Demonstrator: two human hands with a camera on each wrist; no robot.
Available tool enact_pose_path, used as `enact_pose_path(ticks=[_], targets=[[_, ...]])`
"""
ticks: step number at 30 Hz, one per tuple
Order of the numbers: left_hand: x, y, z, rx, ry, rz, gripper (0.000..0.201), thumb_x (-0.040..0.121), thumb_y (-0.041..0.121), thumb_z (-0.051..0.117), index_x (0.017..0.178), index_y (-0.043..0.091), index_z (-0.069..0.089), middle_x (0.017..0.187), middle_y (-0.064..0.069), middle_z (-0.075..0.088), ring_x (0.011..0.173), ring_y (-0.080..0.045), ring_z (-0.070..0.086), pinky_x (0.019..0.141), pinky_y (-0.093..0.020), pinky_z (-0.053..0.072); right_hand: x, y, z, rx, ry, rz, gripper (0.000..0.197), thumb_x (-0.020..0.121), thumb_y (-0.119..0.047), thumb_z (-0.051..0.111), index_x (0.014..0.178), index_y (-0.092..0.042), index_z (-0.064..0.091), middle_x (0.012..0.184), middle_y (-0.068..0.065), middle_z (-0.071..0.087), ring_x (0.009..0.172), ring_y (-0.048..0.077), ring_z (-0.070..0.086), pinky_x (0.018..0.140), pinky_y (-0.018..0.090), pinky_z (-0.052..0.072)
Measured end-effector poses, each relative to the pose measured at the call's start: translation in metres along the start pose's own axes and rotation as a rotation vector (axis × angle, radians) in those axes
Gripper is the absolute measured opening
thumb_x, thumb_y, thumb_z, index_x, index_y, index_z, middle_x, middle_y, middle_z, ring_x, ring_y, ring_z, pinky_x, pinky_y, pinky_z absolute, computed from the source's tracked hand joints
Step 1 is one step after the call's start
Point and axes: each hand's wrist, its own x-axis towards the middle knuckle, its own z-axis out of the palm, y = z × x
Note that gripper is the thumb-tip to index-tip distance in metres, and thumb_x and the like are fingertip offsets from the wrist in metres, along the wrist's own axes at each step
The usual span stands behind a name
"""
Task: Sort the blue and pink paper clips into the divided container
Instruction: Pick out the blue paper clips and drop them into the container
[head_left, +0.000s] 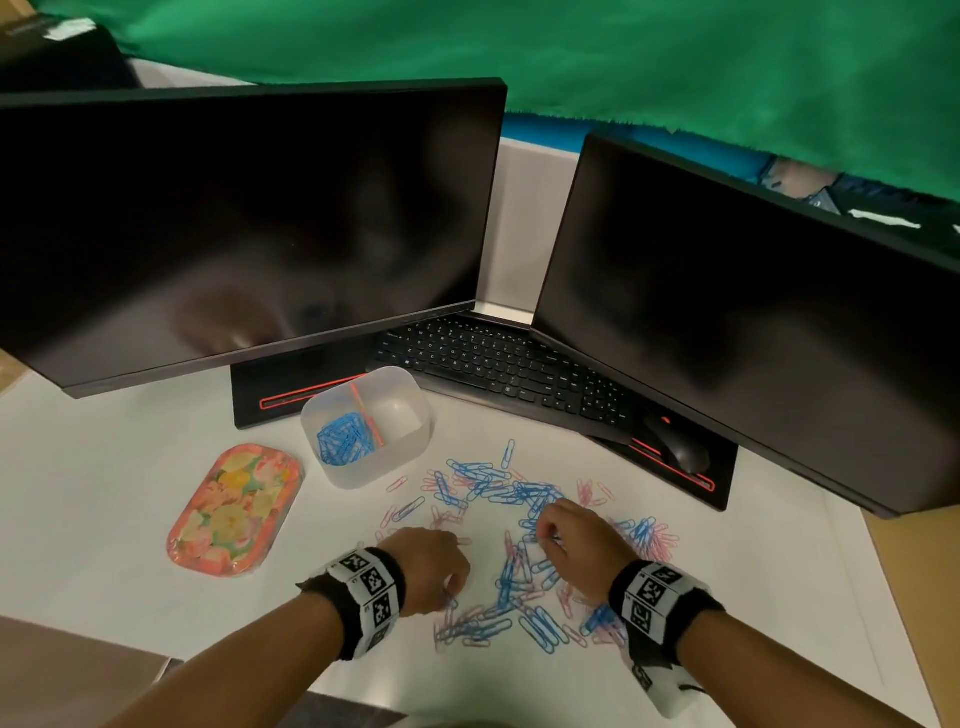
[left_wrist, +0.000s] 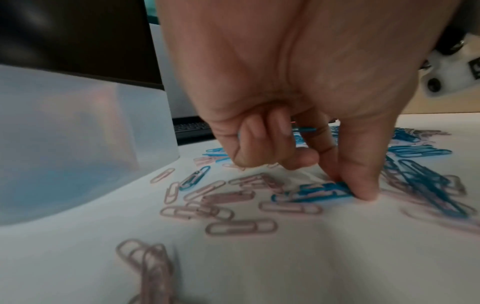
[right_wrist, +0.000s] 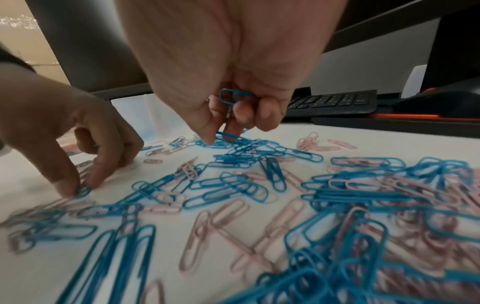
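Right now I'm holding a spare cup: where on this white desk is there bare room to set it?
Bare desk lies left of the floral oblong tray, and near the edge right of the right hand. The scattered blue and pink paper clips crowd the middle, between the translucent divided container and both hands; the left hand works there.

Your left hand, seen from the head camera, hides its own fingertips and whatever they pinch. In the right wrist view, your right hand covers most of the blue wire paper clip it holds; how many it holds cannot be told. The frosted translucent divided container is cut off by the left edge in the left wrist view. Nearest pink wire paper clips there are blurred.
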Motion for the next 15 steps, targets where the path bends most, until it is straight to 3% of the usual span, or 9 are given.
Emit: enact_pose_path(ticks=[6, 11, 15], targets=[[0.001, -0.002, 0.003, -0.023, 0.072, -0.025, 0.014, 0.087, 0.026, 0.056, 0.099, 0.023, 0.061, 0.115, 0.000, 0.053, 0.097, -0.030, 0.060, 0.080, -0.032, 0.045, 0.002, -0.007, -0.007, 0.055, 0.038, -0.007, 0.008, 0.088, -0.014, 0.051, 0.086, -0.020, 0.055, 0.090, -0.005, 0.056, 0.083, 0.013, 0.054, 0.077, 0.031, 0.049], [0.004, -0.002, 0.001, -0.089, 0.160, -0.043, 0.013, 0.085, 0.020, 0.053, 0.094, 0.023, 0.062, 0.103, 0.001, 0.063, 0.092, -0.022, 0.060, 0.078, -0.028, 0.046, 0.004, -0.015, -0.012, 0.124, 0.043, 0.009, 0.007, 0.089, -0.013, 0.053, 0.086, -0.019, 0.057, 0.087, -0.006, 0.060, 0.079, 0.007, 0.056, 0.073, 0.024, 0.049], [-0.005, -0.014, -0.017, -0.645, 0.471, -0.174, 0.016, 0.085, 0.015, 0.063, 0.096, 0.025, 0.067, 0.082, 0.008, 0.067, 0.073, -0.010, 0.061, 0.068, -0.016, 0.045, 0.018, -0.034, -0.020, 0.415, 0.094, 0.134, 0.011, 0.090, -0.007, 0.056, 0.095, -0.014, 0.062, 0.083, -0.002, 0.063, 0.066, 0.000, 0.055, 0.061, 0.010, 0.044]])
